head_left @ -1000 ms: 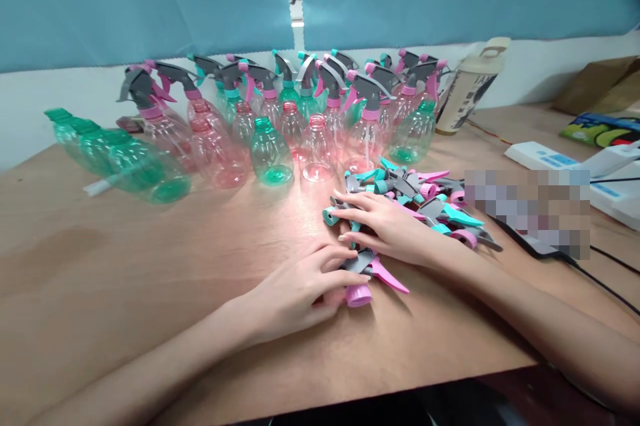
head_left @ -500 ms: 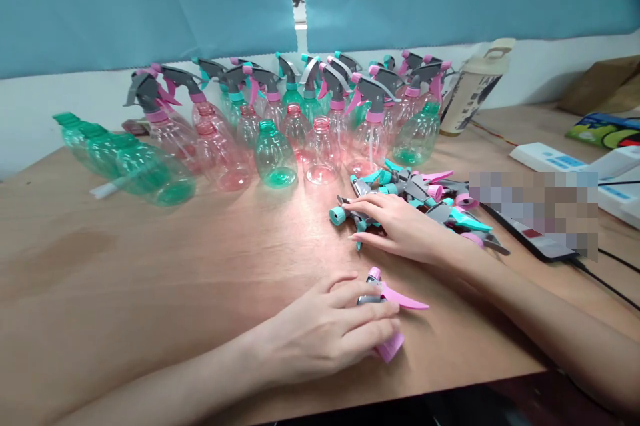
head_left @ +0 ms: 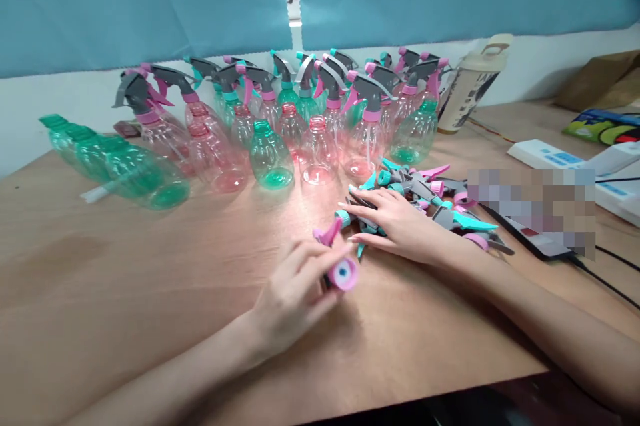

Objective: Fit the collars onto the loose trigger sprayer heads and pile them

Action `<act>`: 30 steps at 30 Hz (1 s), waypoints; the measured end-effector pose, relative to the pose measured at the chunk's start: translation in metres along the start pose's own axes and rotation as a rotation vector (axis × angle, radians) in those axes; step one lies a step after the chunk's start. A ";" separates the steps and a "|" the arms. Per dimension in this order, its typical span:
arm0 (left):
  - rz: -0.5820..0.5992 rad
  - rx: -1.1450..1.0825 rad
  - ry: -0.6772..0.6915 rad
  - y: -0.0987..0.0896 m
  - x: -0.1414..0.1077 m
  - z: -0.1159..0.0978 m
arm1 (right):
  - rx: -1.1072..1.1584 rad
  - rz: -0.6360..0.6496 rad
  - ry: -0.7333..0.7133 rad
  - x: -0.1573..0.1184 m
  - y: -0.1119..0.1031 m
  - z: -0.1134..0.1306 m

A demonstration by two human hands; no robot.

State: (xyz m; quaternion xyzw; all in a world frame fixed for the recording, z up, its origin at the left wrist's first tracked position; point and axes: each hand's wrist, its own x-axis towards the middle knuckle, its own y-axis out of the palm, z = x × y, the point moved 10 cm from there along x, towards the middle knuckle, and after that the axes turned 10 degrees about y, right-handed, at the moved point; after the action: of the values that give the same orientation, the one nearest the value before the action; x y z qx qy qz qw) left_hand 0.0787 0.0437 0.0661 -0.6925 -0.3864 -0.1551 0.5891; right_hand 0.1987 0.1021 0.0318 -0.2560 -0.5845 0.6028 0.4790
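Above the table's front part, my left hand (head_left: 295, 293) is closed around a pink and grey spray trigger head (head_left: 344, 274). The open underside of its pink collar faces me, and the pink lever points up and away. My right hand (head_left: 395, 223) lies with fingers spread on the near left side of a pile of spray trigger heads (head_left: 413, 183) in grey, pink and turquoise. A turquoise collar (head_left: 342, 218) sticks out by its fingertips. What lies under the palm is hidden.
Behind stand several clear bottles, some open like the green one (head_left: 271, 159), others with trigger heads (head_left: 371, 96). Green bottles (head_left: 120, 163) and pale tubes (head_left: 113, 186) are at left. A phone (head_left: 530, 233), partly blurred out, a power strip (head_left: 550, 158) and a tumbler (head_left: 473, 83) are at right.
My left hand has lifted the pink trigger head off the table and turned it, moving left and away from me. My right hand stays on the pile, its fingers slightly shifted.
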 end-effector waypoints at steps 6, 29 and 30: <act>-0.107 0.046 -0.411 -0.014 -0.015 0.057 | -0.110 -0.036 0.078 -0.001 -0.011 -0.009; -0.007 0.022 -0.232 0.002 -0.005 0.034 | 0.393 -0.222 -0.017 -0.022 -0.030 0.052; -0.012 0.027 -0.231 0.001 -0.005 0.034 | 0.383 -0.240 -0.028 -0.022 -0.029 0.052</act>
State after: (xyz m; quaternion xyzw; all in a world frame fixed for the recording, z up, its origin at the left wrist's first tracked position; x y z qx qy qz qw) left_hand 0.0681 0.0741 0.0529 -0.6955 -0.4579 -0.0727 0.5489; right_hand 0.1704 0.0542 0.0633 -0.0807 -0.4924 0.6450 0.5788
